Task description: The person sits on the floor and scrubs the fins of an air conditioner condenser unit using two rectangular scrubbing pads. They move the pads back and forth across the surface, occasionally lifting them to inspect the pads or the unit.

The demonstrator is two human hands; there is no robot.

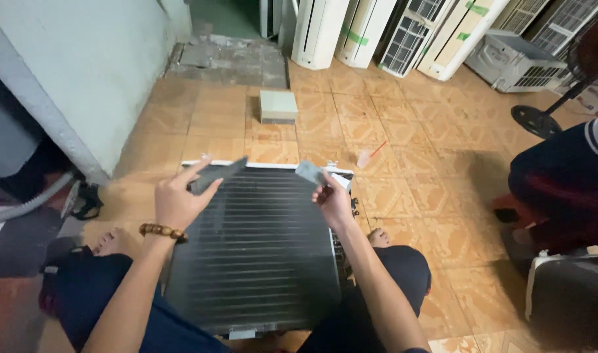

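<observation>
Over tiled floor [403, 137], both hands grip grey strips: left hand [178, 199], right hand [331, 199], above finned coil [259, 261].

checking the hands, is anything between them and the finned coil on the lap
Nothing visible. The left hand holds a dark strip and the right hand a small grey piece, both just over the coil's far edge.

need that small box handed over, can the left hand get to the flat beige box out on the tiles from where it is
Probably not without leaning. The left hand holds a dark strip over the finned coil panel, and the beige box lies well beyond the panel's far edge. Bare tiles between; nothing blocks it.
</observation>
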